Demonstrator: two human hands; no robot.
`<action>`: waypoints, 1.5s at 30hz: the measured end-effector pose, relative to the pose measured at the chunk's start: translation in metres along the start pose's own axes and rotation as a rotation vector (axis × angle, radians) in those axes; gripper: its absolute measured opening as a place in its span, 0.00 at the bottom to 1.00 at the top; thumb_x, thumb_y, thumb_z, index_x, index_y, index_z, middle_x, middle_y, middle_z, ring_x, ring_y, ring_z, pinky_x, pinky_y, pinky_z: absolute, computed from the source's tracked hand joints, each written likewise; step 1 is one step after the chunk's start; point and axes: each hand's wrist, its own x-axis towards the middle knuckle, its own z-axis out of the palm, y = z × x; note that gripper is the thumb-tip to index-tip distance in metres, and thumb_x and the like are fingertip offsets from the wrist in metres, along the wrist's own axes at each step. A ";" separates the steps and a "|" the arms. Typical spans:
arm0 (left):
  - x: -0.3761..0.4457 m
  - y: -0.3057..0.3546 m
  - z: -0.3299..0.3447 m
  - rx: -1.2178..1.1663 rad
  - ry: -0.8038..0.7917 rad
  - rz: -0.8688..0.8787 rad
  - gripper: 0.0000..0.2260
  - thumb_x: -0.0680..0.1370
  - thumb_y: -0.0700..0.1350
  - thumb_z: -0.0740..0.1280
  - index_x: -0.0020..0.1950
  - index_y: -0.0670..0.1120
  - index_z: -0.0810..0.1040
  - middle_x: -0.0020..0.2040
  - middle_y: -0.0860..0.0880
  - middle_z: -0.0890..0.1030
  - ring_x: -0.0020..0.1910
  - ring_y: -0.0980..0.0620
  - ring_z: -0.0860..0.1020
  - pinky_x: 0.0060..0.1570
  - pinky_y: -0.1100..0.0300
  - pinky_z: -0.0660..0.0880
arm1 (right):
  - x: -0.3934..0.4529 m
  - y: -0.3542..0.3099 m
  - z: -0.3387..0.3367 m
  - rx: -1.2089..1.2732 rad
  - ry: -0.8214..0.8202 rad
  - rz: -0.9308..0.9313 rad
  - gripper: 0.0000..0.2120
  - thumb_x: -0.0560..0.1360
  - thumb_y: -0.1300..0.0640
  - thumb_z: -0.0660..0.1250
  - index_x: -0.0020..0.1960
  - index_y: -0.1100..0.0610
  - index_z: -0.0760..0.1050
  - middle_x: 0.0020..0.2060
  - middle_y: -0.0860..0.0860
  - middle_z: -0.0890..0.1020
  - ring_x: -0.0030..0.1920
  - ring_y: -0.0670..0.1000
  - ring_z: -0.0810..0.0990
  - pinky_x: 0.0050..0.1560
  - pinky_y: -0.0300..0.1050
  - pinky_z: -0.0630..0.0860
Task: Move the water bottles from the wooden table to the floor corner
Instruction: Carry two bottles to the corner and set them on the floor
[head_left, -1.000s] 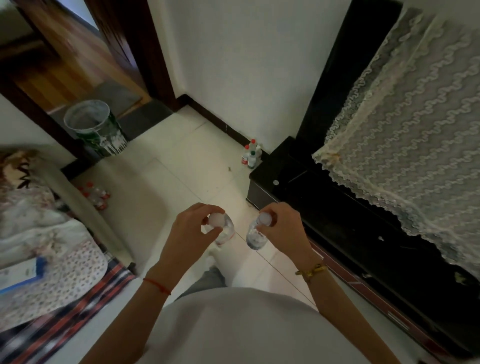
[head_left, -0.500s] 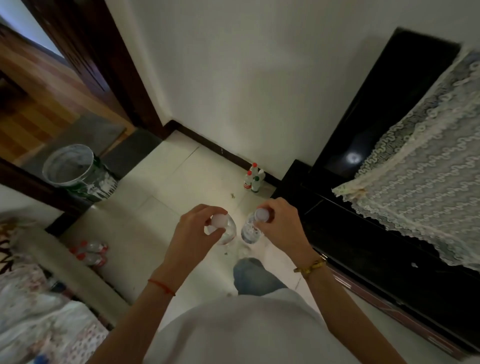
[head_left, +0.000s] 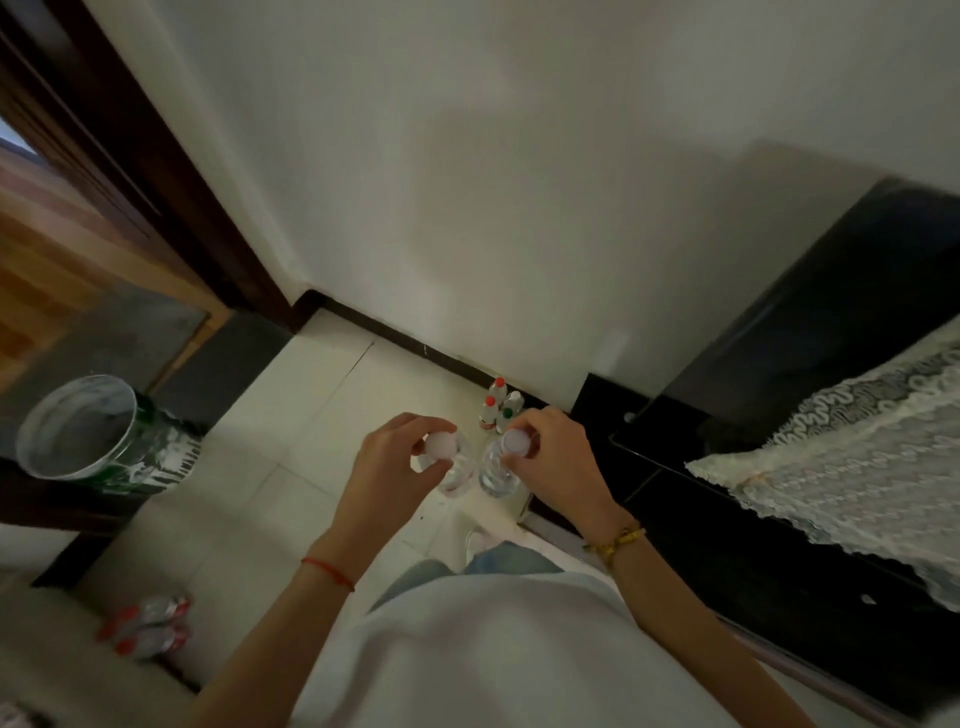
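My left hand (head_left: 395, 467) grips a clear water bottle (head_left: 457, 475) by its white-capped neck, the bottle hanging upright. My right hand (head_left: 556, 462) holds a second clear bottle (head_left: 496, 475) the same way, close beside the first. Both hang above the pale tiled floor. Just beyond them, three small bottles (head_left: 497, 408) with red and green caps stand in the floor corner between the white wall and the black cabinet (head_left: 779, 519).
A green bucket (head_left: 98, 431) stands at the left by a dark doorway. Two red-capped bottles (head_left: 145, 626) lie on the floor at lower left. A lace cloth (head_left: 857, 457) drapes over the black cabinet on the right. My leg and shoe (head_left: 480, 540) show below the hands.
I have stepped closer to the corner; the bottles standing there now appear nearer to my hands. Both hands still carry their bottles side by side.
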 end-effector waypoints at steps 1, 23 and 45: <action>0.013 -0.002 -0.002 0.001 -0.010 0.005 0.16 0.68 0.39 0.76 0.53 0.51 0.81 0.48 0.55 0.80 0.42 0.58 0.77 0.42 0.68 0.74 | 0.011 -0.001 0.000 -0.006 0.001 0.008 0.08 0.68 0.60 0.72 0.46 0.58 0.77 0.43 0.49 0.76 0.40 0.42 0.72 0.42 0.22 0.68; 0.228 -0.088 -0.002 0.016 -0.310 0.222 0.14 0.68 0.40 0.75 0.52 0.47 0.81 0.47 0.50 0.82 0.41 0.53 0.78 0.44 0.55 0.78 | 0.167 0.005 0.053 0.056 0.240 0.413 0.10 0.68 0.62 0.71 0.49 0.58 0.77 0.47 0.51 0.76 0.45 0.48 0.74 0.47 0.36 0.69; 0.332 -0.329 0.261 0.076 -0.488 0.152 0.12 0.70 0.42 0.74 0.52 0.46 0.81 0.47 0.50 0.82 0.40 0.59 0.75 0.40 0.74 0.67 | 0.292 0.259 0.267 0.094 0.175 0.488 0.07 0.72 0.59 0.71 0.48 0.58 0.74 0.46 0.50 0.74 0.43 0.45 0.72 0.40 0.28 0.65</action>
